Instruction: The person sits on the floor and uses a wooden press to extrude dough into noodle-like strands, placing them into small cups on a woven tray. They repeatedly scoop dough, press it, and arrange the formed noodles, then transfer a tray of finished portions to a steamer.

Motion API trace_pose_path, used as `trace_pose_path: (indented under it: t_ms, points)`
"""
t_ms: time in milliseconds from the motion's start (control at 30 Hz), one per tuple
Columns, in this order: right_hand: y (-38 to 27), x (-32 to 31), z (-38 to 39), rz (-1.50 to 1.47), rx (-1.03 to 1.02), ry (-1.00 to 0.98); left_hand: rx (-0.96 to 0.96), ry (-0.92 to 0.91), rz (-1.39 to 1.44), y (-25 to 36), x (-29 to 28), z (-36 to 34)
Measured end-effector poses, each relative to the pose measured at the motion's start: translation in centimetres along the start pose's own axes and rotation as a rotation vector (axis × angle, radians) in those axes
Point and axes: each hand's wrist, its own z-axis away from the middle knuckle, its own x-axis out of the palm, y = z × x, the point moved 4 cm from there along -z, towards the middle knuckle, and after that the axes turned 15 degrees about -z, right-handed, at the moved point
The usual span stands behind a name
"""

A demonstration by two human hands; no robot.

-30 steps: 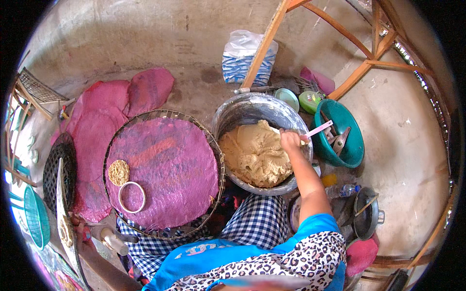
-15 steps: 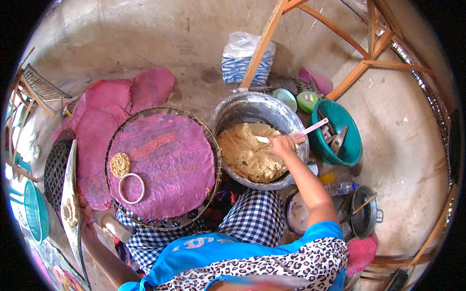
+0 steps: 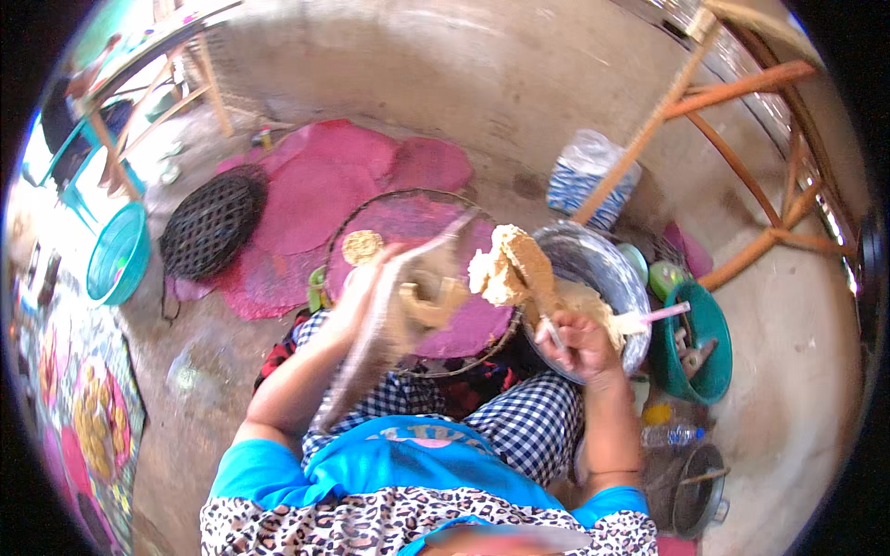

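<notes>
Shirt point(image 3: 399, 459) in bright blue, with spotted cloth point(image 3: 371, 519) below it, fills the lower edge, and checked trousers point(image 3: 533, 422) show just beyond. The left hand point(image 3: 362, 292), blurred, has its fingers bent round the edge of a long pale board point(image 3: 385, 306) that stands tilted; how tightly they close, I cannot tell. A tan part point(image 3: 431, 301) sits on the board's right face, too smeared to make out. The right hand point(image 3: 582, 343) is curled closed round the handle of a paddle point(image 3: 536, 273), which carries a thick lump of dough point(image 3: 502, 266) in the air near the board, between tray and pot

Beyond the hands lies a round tray point(image 3: 408, 192) lined with a pink sheet point(image 3: 473, 334); a noodle-like disc point(image 3: 362, 247) rests on its left part. Beside it, to the right, stands the grey pot point(image 3: 633, 278), with more dough point(image 3: 584, 301) inside and a pale spatula point(image 3: 666, 313) reaching over its right rim. A green basin point(image 3: 716, 334) stands next to the pot, and a bottle point(image 3: 674, 435) lies nearer

Farther off, a black woven basket point(image 3: 211, 222) sits beside pink mats point(image 3: 324, 204), while a plastic bag point(image 3: 593, 181) stands by the wall point(image 3: 389, 65), near a wooden frame point(image 3: 640, 125)
</notes>
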Motion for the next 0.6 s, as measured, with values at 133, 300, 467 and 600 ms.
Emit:
trace_pose_path:
  t_ms: [133,300,467,600]
  points:
    - [5.2,3.3,-4.1,-0.027,0.035,0.025,0.155,0.172,0.135,-0.2,0.8,0.6]
    - [-1.5,6.2,-3.4,1.109,-0.112,0.338,-0.084,0.122,0.424,-4.3,0.1,1.1]
    - [-4.7,15.9,-2.8,2.099,-0.812,-0.070,0.059,0.133,-0.435,-1.9,0.0,1.4]
    - [-1.9,19.2,-2.9,2.387,-0.988,-0.293,0.122,0.155,-0.163,-2.0,0.8,0.7]
